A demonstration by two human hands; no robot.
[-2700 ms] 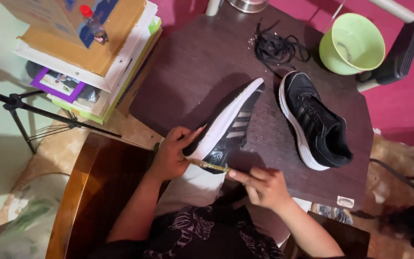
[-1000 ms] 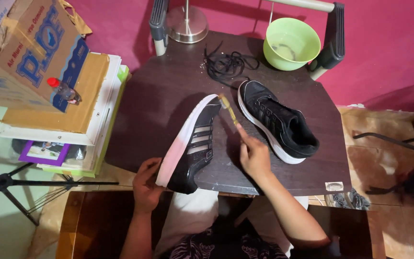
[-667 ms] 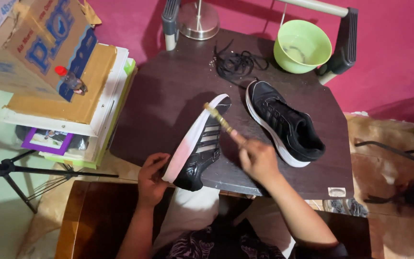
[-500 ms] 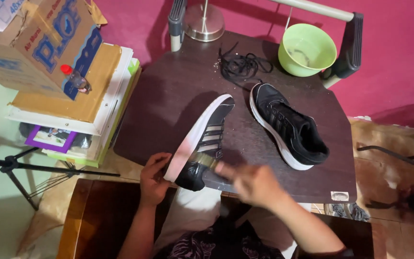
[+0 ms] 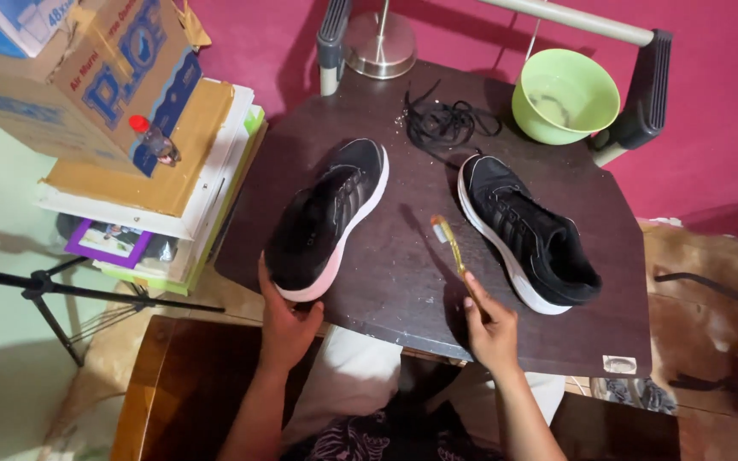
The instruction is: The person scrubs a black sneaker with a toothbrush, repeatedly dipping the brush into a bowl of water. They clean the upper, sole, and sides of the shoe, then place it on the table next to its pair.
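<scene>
Two black sneakers with white soles lie on a dark wooden table (image 5: 386, 282). The left sneaker (image 5: 328, 218) now rests upright on its sole, and my left hand (image 5: 286, 318) grips its heel at the table's near edge. My right hand (image 5: 490, 323) holds a yellow toothbrush (image 5: 450, 245) with the bristles pointing away from me, hovering between the two shoes. The right sneaker (image 5: 527, 230) stands untouched to the right of the brush. A pile of black laces (image 5: 446, 119) lies at the back of the table.
A light green bowl (image 5: 565, 94) sits at the back right corner, near a metal lamp base (image 5: 379, 43). Left of the table stand stacked books and cardboard boxes (image 5: 130, 111) with a small bottle (image 5: 154, 139) on top. A tripod leg (image 5: 53, 286) crosses the floor.
The left sneaker, earlier tipped on its side with the sole showing, has been set down upright. My right hand drew the toothbrush off it and back to the right.
</scene>
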